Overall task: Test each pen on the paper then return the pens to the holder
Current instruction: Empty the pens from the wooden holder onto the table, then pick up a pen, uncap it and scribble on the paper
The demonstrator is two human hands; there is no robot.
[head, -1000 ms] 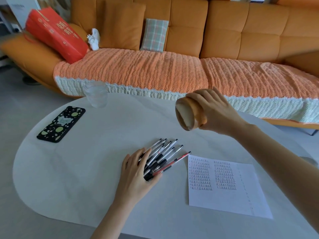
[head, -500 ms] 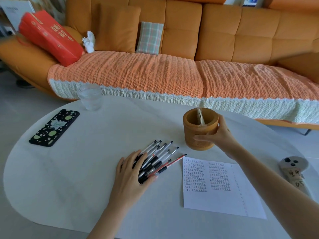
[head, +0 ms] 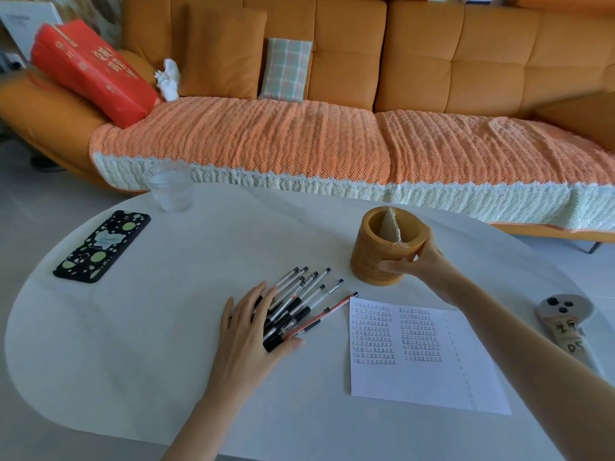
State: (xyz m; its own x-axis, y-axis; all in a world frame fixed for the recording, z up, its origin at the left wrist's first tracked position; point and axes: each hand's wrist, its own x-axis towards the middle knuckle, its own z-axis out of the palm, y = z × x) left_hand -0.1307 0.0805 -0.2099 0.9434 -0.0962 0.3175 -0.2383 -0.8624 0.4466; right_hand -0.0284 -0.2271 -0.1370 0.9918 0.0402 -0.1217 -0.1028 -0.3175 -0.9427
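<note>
Right now I have the left hand (head: pixel 253 331) laid flat, fingers spread over the near ends of the pens (head: pixel 301 302). They lie fanned on the table (head: pixel 149 344), just left of the paper (head: pixel 429 377), and I judge the press stops them rolling. The right hand (head: pixel 424 261) wraps thumb and fingers round the holder (head: pixel 376 254), which stands upright just beyond the paper's top edge, handy for returns. No pens are in it, only a pale scrap (head: pixel 389 224). The paper carries rows of marks up top, with blank room below for testing.
</note>
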